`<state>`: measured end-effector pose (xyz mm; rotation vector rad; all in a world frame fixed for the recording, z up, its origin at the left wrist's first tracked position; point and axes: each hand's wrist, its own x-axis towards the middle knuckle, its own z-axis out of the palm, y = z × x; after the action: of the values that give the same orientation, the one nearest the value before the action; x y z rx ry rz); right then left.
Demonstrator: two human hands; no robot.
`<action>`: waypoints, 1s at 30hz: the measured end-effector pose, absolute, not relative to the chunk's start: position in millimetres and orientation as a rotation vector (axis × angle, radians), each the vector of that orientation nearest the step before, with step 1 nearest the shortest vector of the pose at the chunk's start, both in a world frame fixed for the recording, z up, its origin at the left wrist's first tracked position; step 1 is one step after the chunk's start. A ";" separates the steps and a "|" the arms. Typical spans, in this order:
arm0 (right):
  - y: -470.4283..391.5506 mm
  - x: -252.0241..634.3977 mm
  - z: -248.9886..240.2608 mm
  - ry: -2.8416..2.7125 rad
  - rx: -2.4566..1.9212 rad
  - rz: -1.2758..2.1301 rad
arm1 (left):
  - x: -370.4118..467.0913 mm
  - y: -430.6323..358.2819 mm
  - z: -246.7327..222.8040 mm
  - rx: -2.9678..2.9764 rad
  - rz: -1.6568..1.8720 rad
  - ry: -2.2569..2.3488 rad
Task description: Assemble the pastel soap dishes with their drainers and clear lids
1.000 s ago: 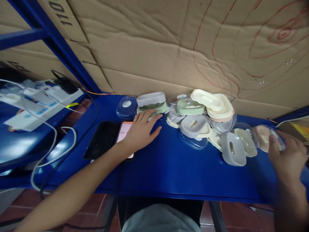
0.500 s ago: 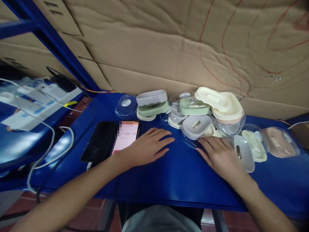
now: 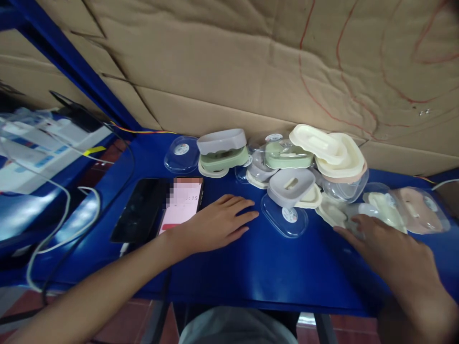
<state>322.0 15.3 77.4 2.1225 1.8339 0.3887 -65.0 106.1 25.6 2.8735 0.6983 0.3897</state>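
Grey rounded plastic box [image 3: 366,209], pretty blurry, sits toward the blue table's [image 3: 287,272] right end, partly blocked by our right hand [image 3: 390,251]; can't tell if we're gripping it. Our left hand [image 3: 222,223] is open, palm down, beside two flat phones [image 3: 184,203]. Two smooth green boxes [image 3: 225,159] and wavy-edged cream pieces [image 3: 317,143] crowd the back edge.

There are two phones: one flat black phone [image 3: 135,210] and one lit phone with a pinkish screen [image 3: 186,199]. I see two soft-green plastic boxes [image 3: 224,159], two pale pink plastic pieces [image 3: 412,203], at least three light grey plastic boxes [image 3: 292,185], and five round white stickers [image 3: 289,214].
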 end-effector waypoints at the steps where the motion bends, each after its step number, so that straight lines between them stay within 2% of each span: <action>1: 15.9 332.6 76.3 1.774 2.146 0.288 | -64.8 105.7 25.8 2.873 0.387 0.692; 6: 25.5 351.1 66.4 1.887 2.130 0.012 | -64.1 104.3 26.3 2.877 0.423 0.669; 8: 25.3 347.1 62.9 1.974 2.074 0.051 | -63.8 103.7 25.6 2.887 0.427 0.657; 13: 22.1 335.3 54.7 2.113 1.958 0.422 | -63.0 102.8 23.7 2.913 0.431 0.634; 18: 20.6 323.9 48.9 2.177 1.873 0.344 | -62.7 101.5 24.0 2.919 0.425 0.639; 24: -17.1 328.1 44.4 2.409 1.786 0.442 | -65.0 100.0 24.8 2.910 0.356 0.638; 30: -62.7 328.0 40.1 2.672 1.779 0.228 | -66.5 102.3 31.6 2.844 0.302 0.656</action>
<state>328.0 -62.7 40.1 1.7788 2.6715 0.2275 -66.5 102.3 31.6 2.8442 0.6557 0.3016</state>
